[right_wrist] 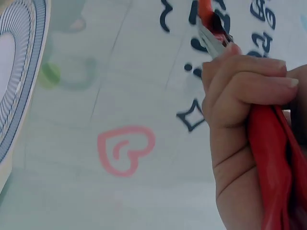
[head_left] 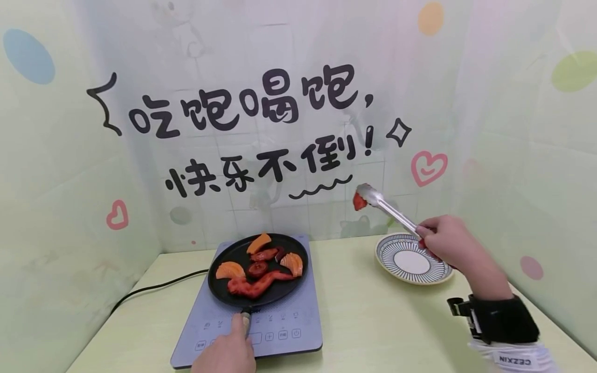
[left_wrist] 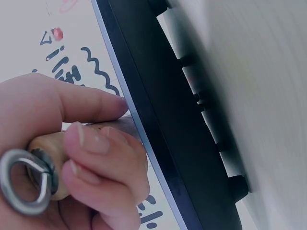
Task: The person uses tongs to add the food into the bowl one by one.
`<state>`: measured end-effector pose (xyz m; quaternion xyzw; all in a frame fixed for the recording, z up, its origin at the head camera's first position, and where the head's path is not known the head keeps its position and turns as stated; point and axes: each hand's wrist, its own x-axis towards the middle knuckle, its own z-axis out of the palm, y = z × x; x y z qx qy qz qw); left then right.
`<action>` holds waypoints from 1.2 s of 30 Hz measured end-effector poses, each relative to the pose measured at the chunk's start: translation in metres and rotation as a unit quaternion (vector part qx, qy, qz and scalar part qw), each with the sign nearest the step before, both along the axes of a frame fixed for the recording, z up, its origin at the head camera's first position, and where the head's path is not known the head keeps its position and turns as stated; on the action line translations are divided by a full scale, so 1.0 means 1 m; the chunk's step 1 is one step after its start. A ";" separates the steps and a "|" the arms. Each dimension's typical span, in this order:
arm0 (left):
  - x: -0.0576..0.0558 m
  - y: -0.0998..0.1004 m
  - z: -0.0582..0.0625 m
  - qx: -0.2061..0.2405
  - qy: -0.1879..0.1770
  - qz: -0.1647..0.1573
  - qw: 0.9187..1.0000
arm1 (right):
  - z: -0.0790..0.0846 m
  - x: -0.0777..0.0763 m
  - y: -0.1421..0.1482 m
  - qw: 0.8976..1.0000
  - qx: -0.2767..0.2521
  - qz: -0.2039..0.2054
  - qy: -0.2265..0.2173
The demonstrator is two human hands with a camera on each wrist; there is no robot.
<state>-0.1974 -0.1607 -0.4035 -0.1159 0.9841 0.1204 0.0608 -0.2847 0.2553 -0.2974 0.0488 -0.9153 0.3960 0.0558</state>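
My left hand (head_left: 228, 352) grips the short handle of a round black frying pan (head_left: 276, 291); the left wrist view shows the wooden handle (left_wrist: 52, 143) with a metal ring at its end. The pan holds a red chicken wing (head_left: 254, 287), two striped orange slices like salmon (head_left: 231, 270), an orange wedge (head_left: 259, 243), a round dark-red slice (head_left: 257, 269) and another reddish piece. My right hand (head_left: 450, 241) holds metal tongs (head_left: 397, 213), whose red handles (right_wrist: 269, 158) show in the right wrist view. Raised above the table, the tongs' tips pinch a small red food piece (head_left: 359, 201).
Beneath the pan lies a grey-blue induction cooker (head_left: 196, 334), its black cable (head_left: 158, 285) running left. A blue-patterned plate (head_left: 410, 263) sits on the table (head_left: 359, 316) at right, below and partly behind my right hand. A printed wall sheet (head_left: 280, 217) stands behind.
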 end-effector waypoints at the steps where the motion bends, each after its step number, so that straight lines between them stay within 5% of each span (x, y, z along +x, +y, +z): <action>1: 0.000 0.000 0.000 0.000 0.001 0.000 1.000 | -0.001 -0.001 -0.006 1.000 -0.015 0.003 -0.002; 6: 0.001 0.001 0.001 0.006 -0.001 0.001 1.000 | -0.008 -0.004 -0.043 0.998 -0.056 0.016 -0.013; 14: 0.000 0.003 0.006 0.009 -0.008 0.001 1.000 | -0.016 -0.003 -0.088 0.996 -0.006 0.026 0.088; 22: 0.000 0.003 0.010 0.005 -0.014 0.000 1.000 | -0.018 -0.006 -0.120 0.992 0.020 0.034 0.122; 31: 0.001 -0.001 0.007 -0.001 0.000 0.004 1.000 | -0.019 -0.007 -0.191 0.990 0.048 0.057 0.119; 36: 0.001 0.001 0.004 0.000 0.006 0.012 1.000 | -0.029 -0.008 -0.228 0.981 0.119 0.082 0.132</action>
